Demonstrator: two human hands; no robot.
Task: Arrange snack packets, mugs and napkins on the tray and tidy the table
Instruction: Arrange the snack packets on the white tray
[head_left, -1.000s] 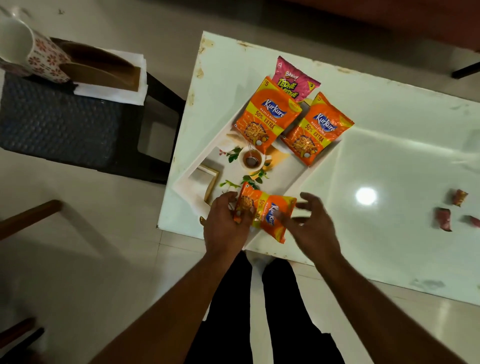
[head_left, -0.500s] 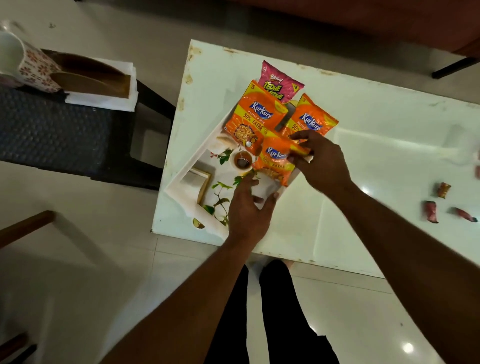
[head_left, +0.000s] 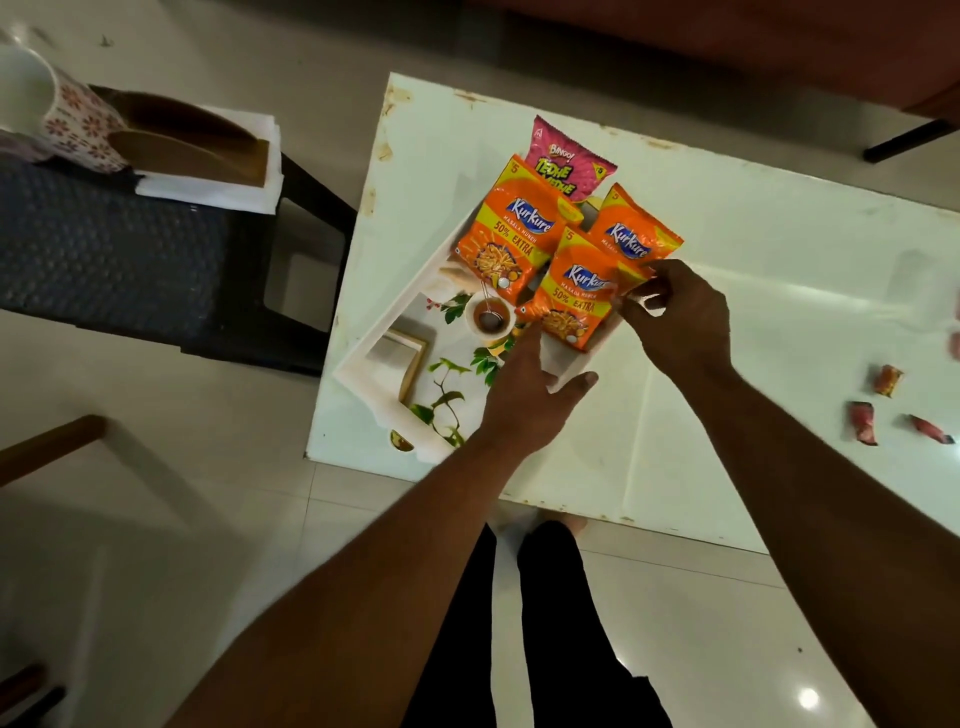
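A white tray (head_left: 363, 358) with a leaf print lies on the left part of the white table (head_left: 779, 312). A pink Bingo packet (head_left: 569, 166) and two orange Kurkure packets (head_left: 511, 234) (head_left: 636, 234) lie at its far end. A third orange packet (head_left: 576, 296) rests on the tray in front of them. My right hand (head_left: 680, 322) pinches that packet's right edge. My left hand (head_left: 524, 395) lies over the tray with straight fingers, the tips at the packet's lower left corner.
A flower-patterned mug (head_left: 67, 119), a brown wooden holder (head_left: 192, 150) and a stack of white napkins (head_left: 218, 192) sit on a dark chair (head_left: 130, 249) to the left. Three small wrappers (head_left: 862, 421) lie on the table's right side. My legs stand at the table's front edge.
The third orange packet went from the table's near edge up onto the tray beside the others. My left hand let go of it and opened; my right hand kept hold.
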